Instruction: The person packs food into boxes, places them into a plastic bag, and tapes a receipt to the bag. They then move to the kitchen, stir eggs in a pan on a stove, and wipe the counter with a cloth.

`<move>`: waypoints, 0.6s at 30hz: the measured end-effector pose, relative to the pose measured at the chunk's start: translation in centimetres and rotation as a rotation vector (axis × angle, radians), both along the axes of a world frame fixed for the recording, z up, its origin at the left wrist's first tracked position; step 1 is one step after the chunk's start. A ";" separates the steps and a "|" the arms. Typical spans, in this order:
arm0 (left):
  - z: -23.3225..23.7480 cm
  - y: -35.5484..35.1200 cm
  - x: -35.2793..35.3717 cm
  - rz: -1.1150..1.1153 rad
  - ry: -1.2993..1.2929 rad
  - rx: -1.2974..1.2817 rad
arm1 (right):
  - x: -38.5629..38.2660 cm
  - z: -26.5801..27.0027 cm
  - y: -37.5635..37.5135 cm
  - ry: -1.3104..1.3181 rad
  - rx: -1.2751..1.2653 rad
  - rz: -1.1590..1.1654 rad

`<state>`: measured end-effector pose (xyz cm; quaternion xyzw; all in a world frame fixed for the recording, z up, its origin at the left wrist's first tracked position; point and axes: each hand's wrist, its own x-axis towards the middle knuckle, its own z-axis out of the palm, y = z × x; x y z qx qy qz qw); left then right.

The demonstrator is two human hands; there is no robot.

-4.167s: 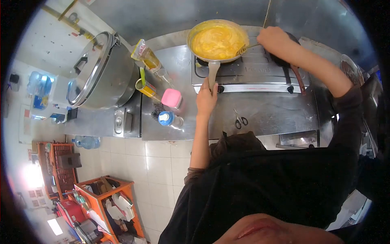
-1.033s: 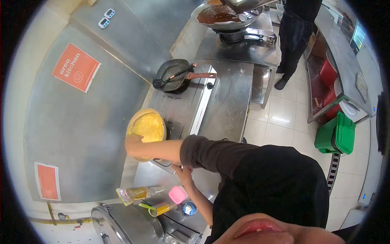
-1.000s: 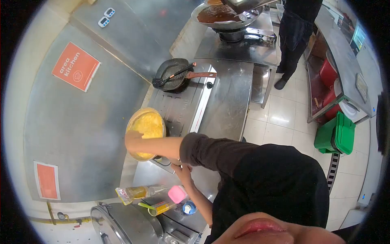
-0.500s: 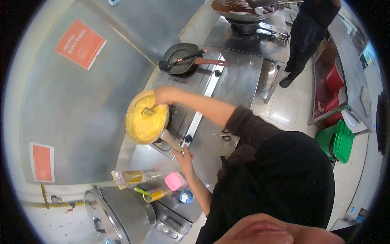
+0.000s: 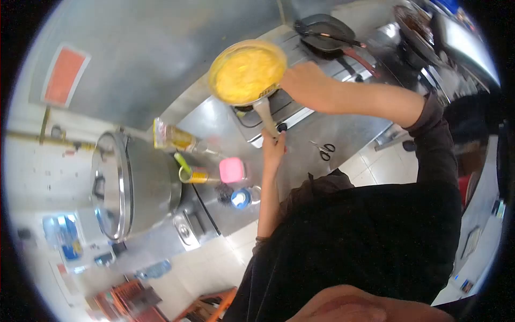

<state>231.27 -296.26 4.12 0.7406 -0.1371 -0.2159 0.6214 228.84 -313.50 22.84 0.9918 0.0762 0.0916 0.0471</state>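
Note:
A frying pan (image 5: 212,75) with yellow, egg-like food (image 5: 249,75) in it is over the stove and looks tipped. My left hand (image 5: 272,147) is closed around the pan's light handle (image 5: 264,115). Beside the pan's rim, my right hand (image 5: 306,80) is closed on a slotted spatula (image 5: 266,93). The spatula's dark head lies at the rim near the base of the handle, and its grip is hidden in my fist.
A dark grill pan (image 5: 327,35) with a brush across it sits farther along the stove. Scissors (image 5: 324,152), a pink container (image 5: 232,170), a blue-capped bottle (image 5: 241,198), an oil pouch (image 5: 174,137) and a large steel pot (image 5: 153,185) are on the counter.
The view has swung, so the pan appears higher and farther right. The spatula has gone from the middle of the yellow food to the rim by the handle. Both hands keep their holds.

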 end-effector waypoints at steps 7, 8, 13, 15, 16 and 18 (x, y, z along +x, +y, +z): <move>0.0 0.0 0.3 -0.020 -0.041 0.048 | 5.4 -8.0 2.7 0.060 -0.162 -0.175; -0.2 0.0 0.3 -0.007 -0.039 0.046 | 6.5 -8.5 2.5 0.010 -0.145 -0.181; -0.6 0.1 0.5 -0.036 -0.043 0.037 | 12.0 -12.1 1.5 -0.075 -0.078 -0.253; -1.1 0.3 0.6 -0.043 -0.095 0.020 | 12.6 -12.1 1.4 -0.174 -0.047 -0.187; -1.2 0.2 0.5 -0.047 -0.138 -0.001 | 13.2 -13.5 1.2 -0.187 -0.021 -0.159; 0.3 0.1 0.3 -0.093 -0.087 -0.001 | 12.5 -13.4 1.1 -0.208 0.032 -0.119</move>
